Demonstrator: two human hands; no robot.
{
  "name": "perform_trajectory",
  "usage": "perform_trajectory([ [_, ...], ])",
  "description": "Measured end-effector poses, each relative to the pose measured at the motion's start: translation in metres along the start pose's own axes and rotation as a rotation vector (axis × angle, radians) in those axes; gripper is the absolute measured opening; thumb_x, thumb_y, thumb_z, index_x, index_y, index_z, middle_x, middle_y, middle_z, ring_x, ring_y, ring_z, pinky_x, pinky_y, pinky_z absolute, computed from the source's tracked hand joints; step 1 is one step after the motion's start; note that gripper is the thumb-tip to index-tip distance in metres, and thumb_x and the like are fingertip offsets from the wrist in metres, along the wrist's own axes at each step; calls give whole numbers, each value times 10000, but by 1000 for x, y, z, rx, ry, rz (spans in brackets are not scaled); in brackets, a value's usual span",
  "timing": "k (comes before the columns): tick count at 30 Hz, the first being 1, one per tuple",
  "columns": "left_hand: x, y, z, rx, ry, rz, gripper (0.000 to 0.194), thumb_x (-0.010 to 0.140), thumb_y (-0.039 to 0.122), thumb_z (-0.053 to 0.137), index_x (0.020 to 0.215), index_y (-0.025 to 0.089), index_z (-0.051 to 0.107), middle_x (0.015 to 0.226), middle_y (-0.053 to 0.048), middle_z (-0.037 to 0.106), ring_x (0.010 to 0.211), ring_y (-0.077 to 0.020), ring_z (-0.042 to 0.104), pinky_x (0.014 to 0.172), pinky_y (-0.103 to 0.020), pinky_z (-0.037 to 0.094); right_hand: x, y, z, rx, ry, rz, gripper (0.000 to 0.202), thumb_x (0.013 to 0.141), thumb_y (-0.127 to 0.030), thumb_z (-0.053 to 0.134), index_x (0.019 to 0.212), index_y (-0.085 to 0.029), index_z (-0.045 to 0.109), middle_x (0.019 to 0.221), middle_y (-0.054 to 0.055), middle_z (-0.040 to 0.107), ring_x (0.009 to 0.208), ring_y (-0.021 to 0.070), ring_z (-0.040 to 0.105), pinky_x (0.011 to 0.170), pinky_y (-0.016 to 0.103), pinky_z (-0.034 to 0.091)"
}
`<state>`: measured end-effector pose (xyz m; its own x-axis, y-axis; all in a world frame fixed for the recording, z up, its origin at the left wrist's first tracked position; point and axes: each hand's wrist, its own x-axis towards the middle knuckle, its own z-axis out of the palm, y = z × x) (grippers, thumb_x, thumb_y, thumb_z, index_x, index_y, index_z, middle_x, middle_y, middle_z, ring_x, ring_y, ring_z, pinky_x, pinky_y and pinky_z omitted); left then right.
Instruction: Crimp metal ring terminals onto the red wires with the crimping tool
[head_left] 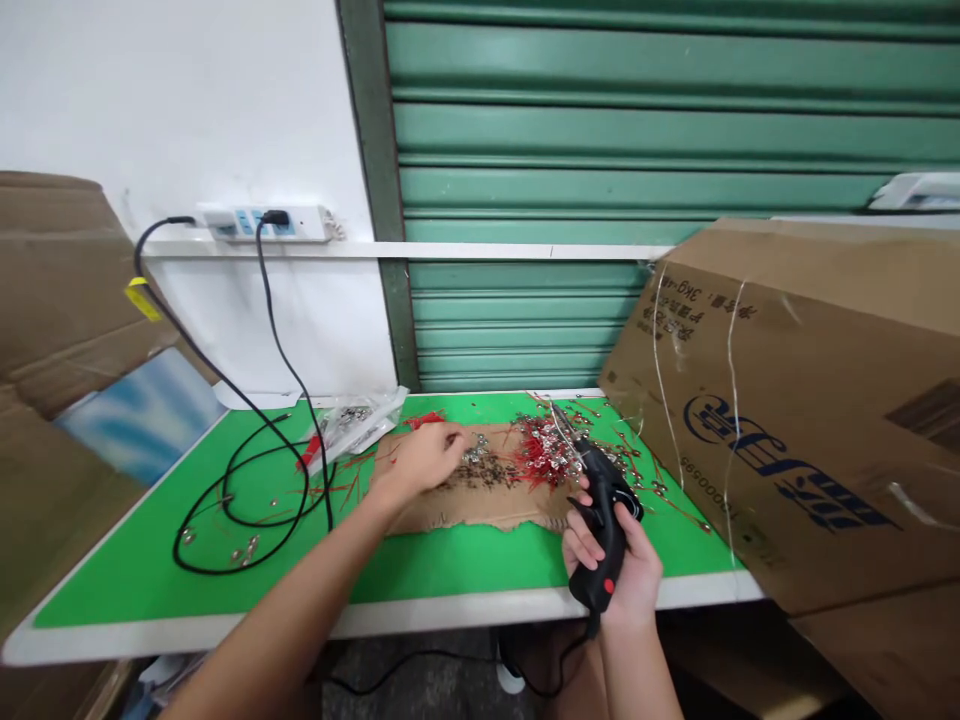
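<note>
My right hand [626,565] is wrapped round a black soldering gun [602,520] with a red button. Its tip points up and away, over a pile of small silver metal pieces with red wires [547,450]. My left hand [429,455] hovers at the left part of a brown cardboard sheet [465,512], fingers curled together in a pinch. What they hold, if anything, is too small to make out. Right beside those fingertips lie small silver rings [477,447], with dark marks or bits on the cardboard below them.
A clear plastic bag [360,420] of small parts lies at the table's back left. A black cable [217,570] loops over the green tabletop [480,570]. Cardboard walls [795,420] flank the table. A power strip [262,222] sits on the wall rail.
</note>
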<state>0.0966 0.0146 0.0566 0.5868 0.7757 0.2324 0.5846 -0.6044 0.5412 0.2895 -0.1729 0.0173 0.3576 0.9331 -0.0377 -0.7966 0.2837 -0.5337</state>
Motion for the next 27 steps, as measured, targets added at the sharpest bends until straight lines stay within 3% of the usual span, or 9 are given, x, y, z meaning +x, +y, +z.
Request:
perform_trajectory([
  [3, -7, -21, -20, 107, -76, -85, 385, 926, 267, 420, 730, 181, 740, 741, -71, 746, 733, -223, 684, 678, -281, 469, 0, 1, 3, 78, -4, 29, 272, 866, -281, 724, 1117, -204, 654, 858, -4, 578, 467, 48, 385, 406, 148, 470],
  [5, -7, -27, -20, 158, -103, -60, 325, 896, 281, 478, 761, 179, 755, 748, -68, 742, 725, -219, 680, 676, -277, 473, 0, 1, 5, 114, -1, 35, 292, 863, -260, 721, 1135, -191, 643, 858, -5, 595, 467, 46, 402, 408, 151, 481],
  [7, -3, -27, -14, 193, -105, -2, 245, 852, 281, 557, 871, 188, 783, 812, -64, 755, 750, -218, 690, 686, -275, 486, 1, 2, 5, 125, 3, 32, 327, 840, -243, 735, 1142, -168, 635, 847, -6, 605, 463, 47, 417, 398, 159, 484],
  [11, 3, -19, 1, 230, -116, 70, 267, 852, 287, 609, 1041, 230, 790, 982, -53, 777, 859, -225, 721, 734, -280, 524, 3, 3, 3, 107, -8, 41, 406, 780, -231, 784, 1140, -129, 625, 828, -5, 615, 451, 40, 428, 384, 156, 480],
  [18, 4, -3, 5, 373, -187, 75, 270, 937, 371, 574, 936, 195, 779, 975, -81, 787, 886, -258, 735, 720, -301, 526, 4, 3, 1, 60, -27, 49, 344, 806, -262, 757, 1123, -197, 638, 845, -5, 613, 454, 49, 385, 384, 155, 482],
  [23, 9, -8, 15, 364, -146, 59, 301, 953, 388, 566, 1083, 226, 784, 1006, -62, 792, 927, -250, 737, 722, -292, 524, 3, 3, -1, 36, -24, 37, 362, 818, -288, 757, 1144, -164, 661, 866, 3, 596, 465, 45, 351, 401, 150, 491],
  [27, 12, -9, 20, 385, -152, 65, 318, 969, 385, 544, 1074, 224, 799, 955, -71, 794, 910, -249, 742, 728, -294, 524, 3, 3, -2, -15, -23, 34, 330, 838, -325, 743, 1134, -193, 683, 881, 4, 580, 472, 58, 314, 396, 158, 482],
])
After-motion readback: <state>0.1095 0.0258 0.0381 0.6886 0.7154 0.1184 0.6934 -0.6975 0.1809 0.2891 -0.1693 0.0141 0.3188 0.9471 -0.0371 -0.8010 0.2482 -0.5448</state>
